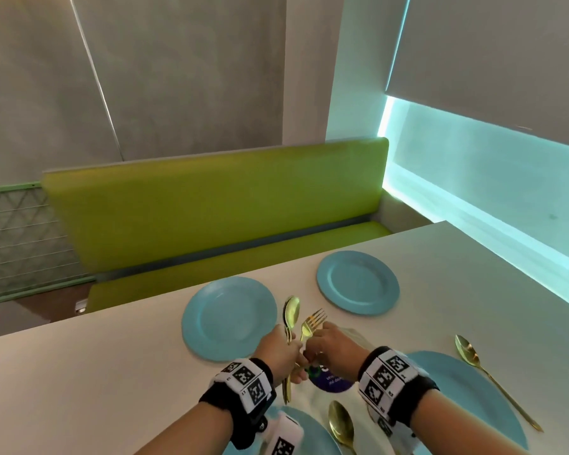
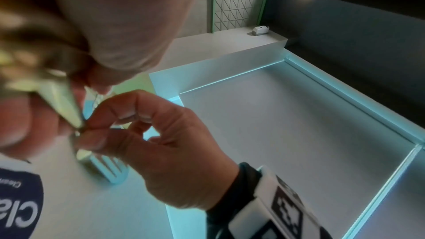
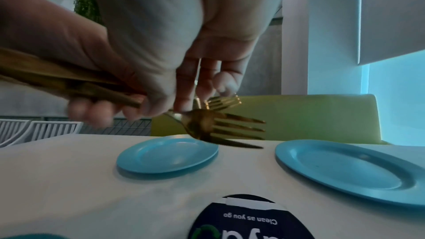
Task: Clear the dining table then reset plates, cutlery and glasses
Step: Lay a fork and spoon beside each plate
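My left hand [image 1: 284,351] grips a bundle of gold cutlery [image 1: 291,315], spoon bowls up and handles [image 1: 286,389] hanging below the fist. Touching it, my right hand [image 1: 329,343] pinches the handle of a gold fork [image 1: 313,321], whose tines point away from me. In the right wrist view the fork [image 3: 226,126] hangs just above the table, with a second fork's tines [image 3: 223,102] behind it. Two blue plates [image 1: 229,318] [image 1: 358,287] lie on the far side of the white table [image 1: 96,372]. Two more blue plates [image 1: 467,399] [image 1: 309,431] lie near me.
A gold spoon [image 1: 493,379] lies right of the near right plate, another gold spoon [image 1: 342,425] between the near plates. A dark round sticker [image 1: 334,382] marks the table under my hands. A green bench [image 1: 211,218] runs behind the table, and a lit wall [image 1: 506,192] stands at the right.
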Demonstrator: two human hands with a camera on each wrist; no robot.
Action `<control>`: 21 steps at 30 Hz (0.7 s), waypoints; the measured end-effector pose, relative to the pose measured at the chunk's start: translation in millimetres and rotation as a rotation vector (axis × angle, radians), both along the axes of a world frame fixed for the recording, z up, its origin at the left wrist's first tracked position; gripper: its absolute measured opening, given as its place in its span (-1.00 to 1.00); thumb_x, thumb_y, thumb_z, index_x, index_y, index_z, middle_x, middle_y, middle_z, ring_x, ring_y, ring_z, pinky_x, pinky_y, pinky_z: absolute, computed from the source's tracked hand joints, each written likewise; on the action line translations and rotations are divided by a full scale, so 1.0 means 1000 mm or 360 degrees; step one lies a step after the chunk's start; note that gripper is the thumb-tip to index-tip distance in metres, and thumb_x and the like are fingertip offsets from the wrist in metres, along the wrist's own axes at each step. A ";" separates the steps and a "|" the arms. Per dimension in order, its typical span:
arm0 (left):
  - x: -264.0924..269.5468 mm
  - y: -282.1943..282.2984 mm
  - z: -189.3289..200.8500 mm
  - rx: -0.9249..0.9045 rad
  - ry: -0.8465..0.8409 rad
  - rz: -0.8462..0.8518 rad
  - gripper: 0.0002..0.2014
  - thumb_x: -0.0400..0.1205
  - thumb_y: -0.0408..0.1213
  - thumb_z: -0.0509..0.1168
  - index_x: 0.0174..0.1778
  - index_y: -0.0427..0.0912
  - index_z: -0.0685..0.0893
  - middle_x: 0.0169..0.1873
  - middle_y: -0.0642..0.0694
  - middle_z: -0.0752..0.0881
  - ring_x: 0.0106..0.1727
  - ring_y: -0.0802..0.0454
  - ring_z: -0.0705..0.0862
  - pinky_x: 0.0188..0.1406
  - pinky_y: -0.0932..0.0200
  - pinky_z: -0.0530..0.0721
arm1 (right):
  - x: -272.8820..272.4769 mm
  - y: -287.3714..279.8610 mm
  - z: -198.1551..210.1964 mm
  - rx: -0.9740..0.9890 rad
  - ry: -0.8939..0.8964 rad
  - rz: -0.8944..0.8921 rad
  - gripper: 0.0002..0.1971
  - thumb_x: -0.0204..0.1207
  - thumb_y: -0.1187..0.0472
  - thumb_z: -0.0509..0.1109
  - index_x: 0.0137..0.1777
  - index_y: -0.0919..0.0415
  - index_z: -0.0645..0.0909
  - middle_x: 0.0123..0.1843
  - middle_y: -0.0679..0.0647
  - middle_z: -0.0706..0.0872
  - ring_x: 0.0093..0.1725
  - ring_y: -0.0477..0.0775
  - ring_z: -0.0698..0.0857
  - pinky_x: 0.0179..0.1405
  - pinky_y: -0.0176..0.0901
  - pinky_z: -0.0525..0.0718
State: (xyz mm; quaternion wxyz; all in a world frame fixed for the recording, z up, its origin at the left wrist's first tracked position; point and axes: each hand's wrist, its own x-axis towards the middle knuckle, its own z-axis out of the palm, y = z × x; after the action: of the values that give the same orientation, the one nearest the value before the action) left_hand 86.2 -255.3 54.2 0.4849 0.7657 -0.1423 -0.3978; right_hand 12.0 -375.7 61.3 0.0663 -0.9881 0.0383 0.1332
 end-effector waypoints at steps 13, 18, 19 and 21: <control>0.098 -0.016 -0.024 0.0075 -0.0304 0.0665 -0.83 0.75 -0.19 0.02 0.06 -0.19 0.44 -0.32 -0.09 0.66 -0.48 0.04 0.56 -0.57 0.21 0.52 | 0.106 -0.110 -0.070 0.0227 0.0228 -0.1070 -0.78 0.54 0.23 0.30 0.10 0.26 0.70 0.01 0.15 0.75 -0.09 0.12 0.70 -0.12 -0.20 0.64; 0.111 -0.021 -0.025 0.0078 -0.0238 0.0651 -0.88 0.75 -0.20 0.03 0.11 -0.10 0.43 -0.29 -0.06 0.66 -0.44 0.07 0.55 -0.52 0.24 0.50 | 0.140 -0.106 -0.082 0.0243 0.0275 -0.1124 -0.77 0.58 0.31 0.22 0.13 0.36 0.63 0.16 0.18 0.72 0.19 0.20 0.70 -0.11 -0.18 0.56; 0.114 -0.023 -0.024 0.0069 -0.0235 0.0641 -0.88 0.75 -0.20 0.03 0.11 -0.10 0.43 -0.29 -0.06 0.66 -0.44 0.07 0.54 -0.52 0.25 0.50 | 0.144 -0.104 -0.083 0.0234 0.0277 -0.1144 -0.78 0.58 0.33 0.21 0.11 0.36 0.63 0.16 0.19 0.73 0.18 0.20 0.71 -0.12 -0.19 0.57; 0.118 -0.026 -0.023 0.0058 -0.0235 0.0621 -0.85 0.75 -0.20 0.03 0.13 -0.14 0.45 -0.29 -0.04 0.66 -0.43 0.08 0.55 -0.52 0.26 0.51 | 0.150 -0.102 -0.087 0.0260 0.0251 -0.1175 -0.78 0.58 0.34 0.22 0.12 0.37 0.63 0.15 0.21 0.73 0.17 0.21 0.72 -0.08 -0.17 0.60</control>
State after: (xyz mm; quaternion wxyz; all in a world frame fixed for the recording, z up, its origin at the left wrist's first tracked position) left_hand 204.1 -281.7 31.6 0.5271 0.8145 -0.0192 -0.2416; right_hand 161.7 -477.9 -25.6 0.1850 -0.8861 0.3857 0.1785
